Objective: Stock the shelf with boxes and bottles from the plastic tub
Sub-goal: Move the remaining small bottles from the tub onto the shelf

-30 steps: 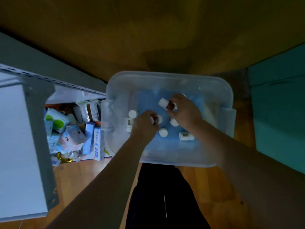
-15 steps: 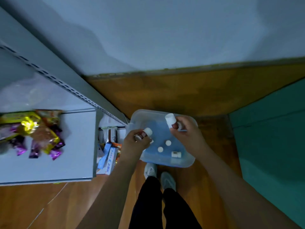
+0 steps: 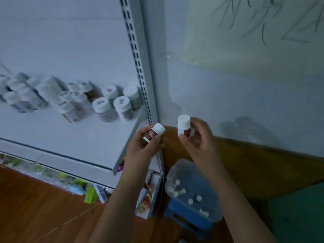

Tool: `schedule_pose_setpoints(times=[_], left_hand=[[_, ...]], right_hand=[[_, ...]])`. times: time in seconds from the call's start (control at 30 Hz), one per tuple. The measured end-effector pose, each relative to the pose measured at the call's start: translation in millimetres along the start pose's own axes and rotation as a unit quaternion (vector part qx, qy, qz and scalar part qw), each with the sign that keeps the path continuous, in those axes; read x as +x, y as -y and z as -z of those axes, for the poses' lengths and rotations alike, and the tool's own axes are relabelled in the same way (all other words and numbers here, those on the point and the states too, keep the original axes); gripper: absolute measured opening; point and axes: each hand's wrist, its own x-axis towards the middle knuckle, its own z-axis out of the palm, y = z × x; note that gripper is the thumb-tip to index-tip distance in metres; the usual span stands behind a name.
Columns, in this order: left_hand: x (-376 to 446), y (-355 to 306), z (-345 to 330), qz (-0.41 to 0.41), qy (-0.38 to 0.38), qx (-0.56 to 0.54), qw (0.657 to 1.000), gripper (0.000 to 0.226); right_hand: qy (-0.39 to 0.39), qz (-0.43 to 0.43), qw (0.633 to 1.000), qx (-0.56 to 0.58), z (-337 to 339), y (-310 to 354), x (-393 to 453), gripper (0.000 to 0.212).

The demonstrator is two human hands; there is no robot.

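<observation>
I see my left hand [image 3: 146, 146] pinching a brown-label bottle [image 3: 154, 132], my right hand [image 3: 197, 137] pinching another [image 3: 183, 124]; tub [image 3: 214, 217] at five o'clock, shelf [image 3: 73, 137] at nine.

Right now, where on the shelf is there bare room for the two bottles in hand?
The shelf is bare along its front, between the standing bottles and the front edge, nearest the left hand. The back strip by the slotted upright is crowded.
</observation>
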Motion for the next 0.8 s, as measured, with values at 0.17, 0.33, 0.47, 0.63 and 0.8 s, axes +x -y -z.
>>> schedule_pose_setpoints(times=[0.17, 0.33, 0.47, 0.63, 0.8], left_hand=[[-27.2, -60.4, 85.5, -0.075, -0.054, -0.046, 0.995, 0.026], [-56.5, -107.7, 189.9, -0.126, -0.128, -0.063, 0.982, 0.028], [-79.6, -134.9, 279.1, -0.143, -0.181, -0.058, 0.971, 0.029], [-106.3, -157.0, 381.1, -0.162, -0.246, -0.086, 0.952, 0.026], [-117.8, -165.9, 458.3, -0.169, -0.293, -0.085, 0.937, 0.027]], right_hand=[[0.063, 0.079, 0.995, 0.018, -73.9, 80.5, 8.5, 0.042], [0.104, 0.151, 0.982, 0.051, -178.3, 153.0, 9.1, 0.042], [0.136, 0.194, 0.968, 0.081, -262.3, 200.0, 1.5, 0.042], [0.175, 0.232, 0.952, 0.1, -359.5, 240.1, -11.5, 0.04], [0.211, 0.239, 0.941, 0.113, -440.6, 262.3, -19.6, 0.043]])
